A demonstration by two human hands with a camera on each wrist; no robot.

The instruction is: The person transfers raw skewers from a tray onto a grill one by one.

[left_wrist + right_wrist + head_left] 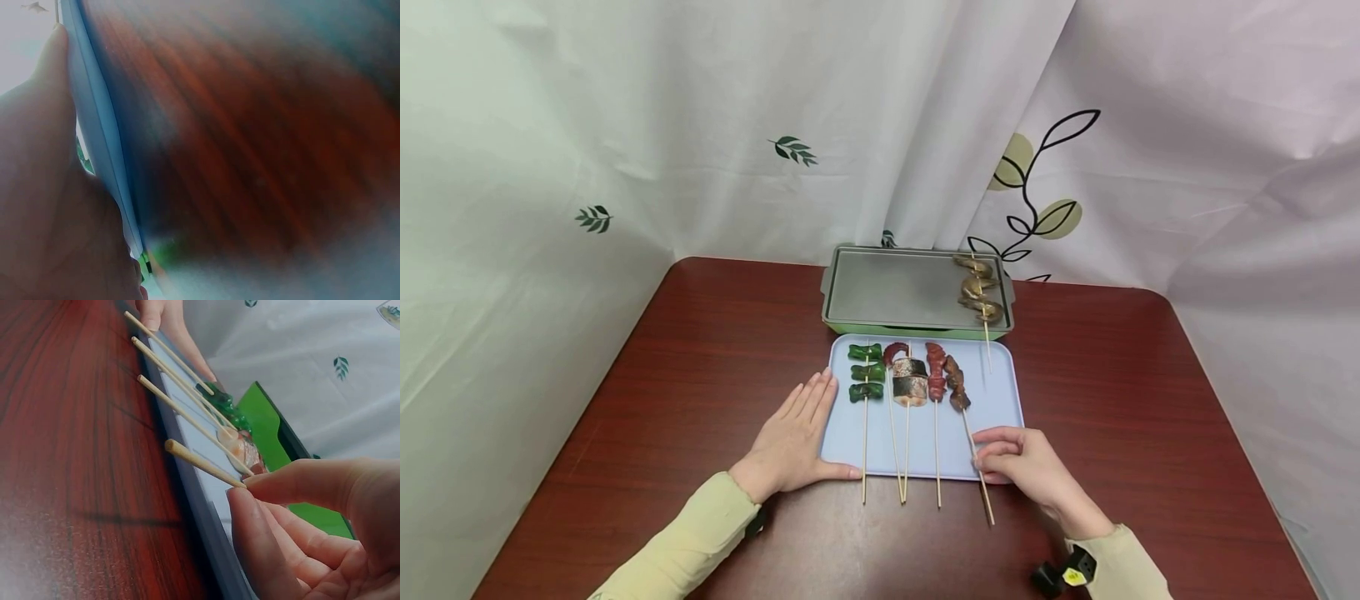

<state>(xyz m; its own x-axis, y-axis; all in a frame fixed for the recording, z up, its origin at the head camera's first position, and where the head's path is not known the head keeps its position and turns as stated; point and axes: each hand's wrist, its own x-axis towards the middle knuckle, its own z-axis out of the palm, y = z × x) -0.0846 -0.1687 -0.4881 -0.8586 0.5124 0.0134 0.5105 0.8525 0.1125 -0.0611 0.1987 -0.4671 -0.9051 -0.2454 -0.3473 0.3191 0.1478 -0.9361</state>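
Note:
My right hand pinches the wooden stick of a skewer of brown meat chunks between thumb and forefinger, at the right of a light blue tray. My left hand lies with straight fingers along the tray's left edge, its thumb at the front rim beside a stick end. Left to right on the tray are a green pepper skewer, a curled dark red piece on a stick, a skewer of dark-skinned pale pieces and a red meat skewer. Their sticks overhang the front edge.
Behind the tray stands a green-sided grey griddle pan. A skewer of curled brown pieces lies on its right side, the stick reaching over the tray. The reddish wooden table meets a white patterned curtain behind.

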